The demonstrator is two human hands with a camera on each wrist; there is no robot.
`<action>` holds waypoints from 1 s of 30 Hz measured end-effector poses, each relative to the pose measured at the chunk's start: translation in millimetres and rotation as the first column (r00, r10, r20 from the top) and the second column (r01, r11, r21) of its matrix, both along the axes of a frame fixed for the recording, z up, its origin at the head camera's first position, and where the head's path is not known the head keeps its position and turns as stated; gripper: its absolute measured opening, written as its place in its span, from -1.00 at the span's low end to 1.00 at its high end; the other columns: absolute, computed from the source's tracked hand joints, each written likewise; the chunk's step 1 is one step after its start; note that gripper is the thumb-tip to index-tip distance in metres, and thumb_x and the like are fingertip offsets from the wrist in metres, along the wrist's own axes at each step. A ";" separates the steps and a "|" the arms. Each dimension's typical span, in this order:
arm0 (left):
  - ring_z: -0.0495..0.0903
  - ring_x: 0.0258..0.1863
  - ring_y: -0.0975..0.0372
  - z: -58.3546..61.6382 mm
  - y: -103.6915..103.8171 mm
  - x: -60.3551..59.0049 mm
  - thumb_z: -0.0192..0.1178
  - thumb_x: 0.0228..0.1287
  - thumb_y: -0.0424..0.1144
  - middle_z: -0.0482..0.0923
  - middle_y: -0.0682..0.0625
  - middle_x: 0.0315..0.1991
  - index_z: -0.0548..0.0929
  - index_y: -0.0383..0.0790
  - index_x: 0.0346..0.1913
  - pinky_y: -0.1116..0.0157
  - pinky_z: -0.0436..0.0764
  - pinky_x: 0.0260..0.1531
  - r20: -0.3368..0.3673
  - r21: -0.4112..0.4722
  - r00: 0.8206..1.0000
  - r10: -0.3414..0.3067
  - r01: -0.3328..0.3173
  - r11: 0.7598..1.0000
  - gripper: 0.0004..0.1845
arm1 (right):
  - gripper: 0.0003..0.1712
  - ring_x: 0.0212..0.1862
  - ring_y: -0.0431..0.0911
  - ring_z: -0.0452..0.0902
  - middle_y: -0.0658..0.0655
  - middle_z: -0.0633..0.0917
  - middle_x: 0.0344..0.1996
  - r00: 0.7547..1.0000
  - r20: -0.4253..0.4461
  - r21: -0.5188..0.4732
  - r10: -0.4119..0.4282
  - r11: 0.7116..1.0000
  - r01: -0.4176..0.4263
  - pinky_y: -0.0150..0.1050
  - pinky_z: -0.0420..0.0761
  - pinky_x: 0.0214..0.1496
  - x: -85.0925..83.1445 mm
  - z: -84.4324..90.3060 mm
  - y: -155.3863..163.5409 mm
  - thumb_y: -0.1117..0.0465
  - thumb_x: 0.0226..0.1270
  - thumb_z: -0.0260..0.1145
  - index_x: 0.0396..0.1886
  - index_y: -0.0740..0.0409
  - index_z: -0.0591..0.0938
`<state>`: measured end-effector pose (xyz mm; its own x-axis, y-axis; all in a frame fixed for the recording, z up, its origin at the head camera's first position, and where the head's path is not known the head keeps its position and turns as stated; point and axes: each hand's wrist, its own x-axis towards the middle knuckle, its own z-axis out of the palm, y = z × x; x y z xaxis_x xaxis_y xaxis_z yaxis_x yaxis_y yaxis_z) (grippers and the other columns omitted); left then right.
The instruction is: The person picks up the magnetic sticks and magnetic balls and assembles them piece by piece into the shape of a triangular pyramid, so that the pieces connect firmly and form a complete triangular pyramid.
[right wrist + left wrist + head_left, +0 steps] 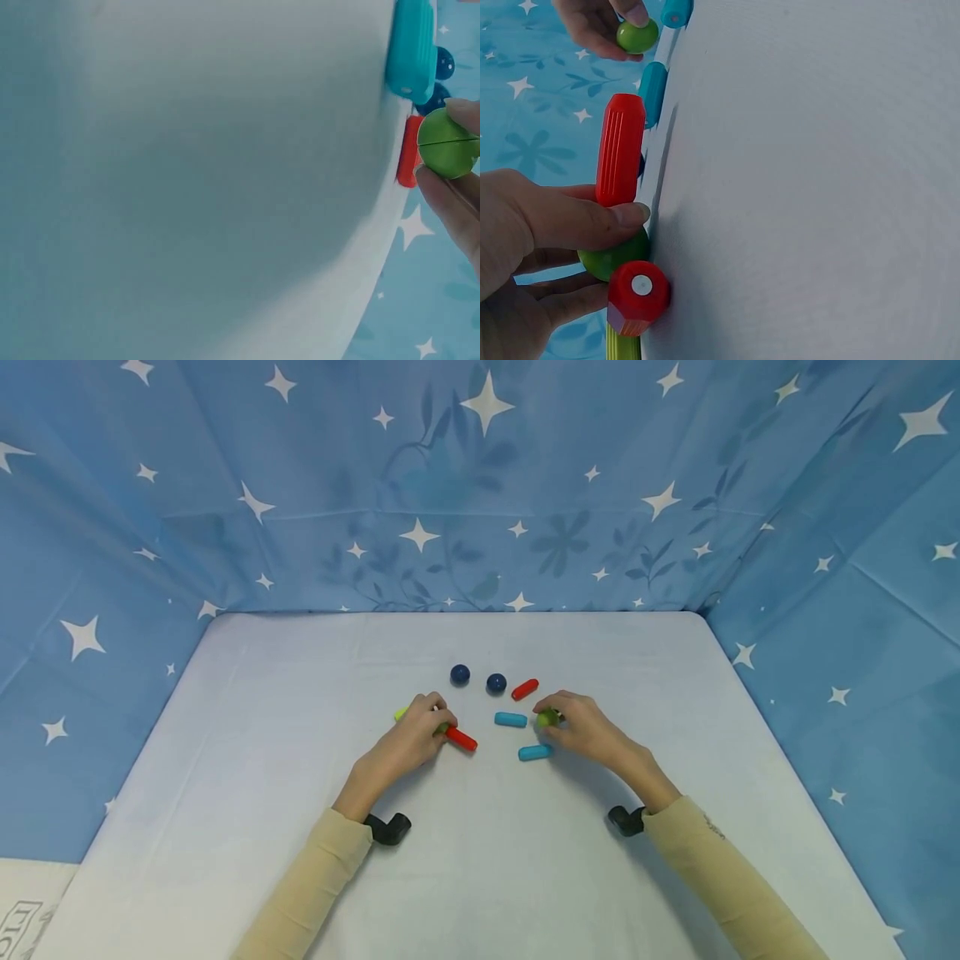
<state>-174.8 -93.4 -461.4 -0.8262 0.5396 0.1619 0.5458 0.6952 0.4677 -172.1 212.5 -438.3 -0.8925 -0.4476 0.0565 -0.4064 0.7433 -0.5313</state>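
Note:
My left hand point(411, 735) pinches a green ball point(615, 259) between thumb and fingers. A red ribbed stick point(461, 739) reaches out from beside the ball, past the thumb. In the left wrist view, a second red stick point(634, 319) with a pale round spot on its end lies against the ball, near a yellow-green stick point(622, 346). My right hand point(588, 727) holds another green ball point(448, 142), with a seam line across it, between thumb and fingertips. Two blue sticks point(511, 720) lie close to the right fingers, one partly beneath them in the head view.
Beyond the hands, two dark blue balls point(460, 675) and a loose red stick point(525, 689) lie on the white table point(300, 677). A blue star-patterned curtain point(480, 485) borders the table at the back and sides. Each wrist carries a black camera mount point(388, 829).

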 end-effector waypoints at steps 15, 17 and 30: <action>0.47 -0.10 0.08 -2.0 -1.0 -1.1 0.35 0.30 -0.48 0.57 -0.09 -0.05 0.79 -0.25 -0.10 0.22 0.60 -0.05 -0.002 0.011 1.000 0.006 -0.006 1.000 -0.84 | -0.66 -0.10 0.00 0.61 0.23 0.74 -0.02 0.997 0.013 -0.026 0.077 0.997 -0.077 -0.03 0.72 0.05 2.6 5.5 -28.7 0.38 0.31 0.44 0.08 0.33 0.69; 0.46 -0.10 0.08 -1.9 -1.3 -1.0 0.35 0.31 -0.48 0.56 -0.08 -0.05 0.79 -0.25 -0.10 0.22 0.60 -0.05 0.003 0.011 1.000 0.006 -0.006 1.000 -0.83 | -0.66 -0.11 0.00 0.61 0.23 0.74 -0.01 0.996 0.014 -0.032 0.089 0.996 -0.089 -0.04 0.72 0.03 2.3 5.1 -32.1 0.38 0.31 0.45 0.07 0.33 0.69; 0.47 -0.11 0.07 -1.4 -2.6 -1.9 0.36 0.31 -0.47 0.56 -0.09 -0.06 0.79 -0.25 -0.10 0.21 0.58 -0.07 -0.013 0.010 1.000 -0.012 0.012 1.000 -0.84 | -0.68 -0.12 -0.08 0.63 0.14 0.76 -0.08 0.980 0.029 -0.024 0.196 0.980 -0.196 -0.17 0.71 0.02 1.6 -0.1 -48.6 0.33 0.28 0.49 0.02 0.28 0.72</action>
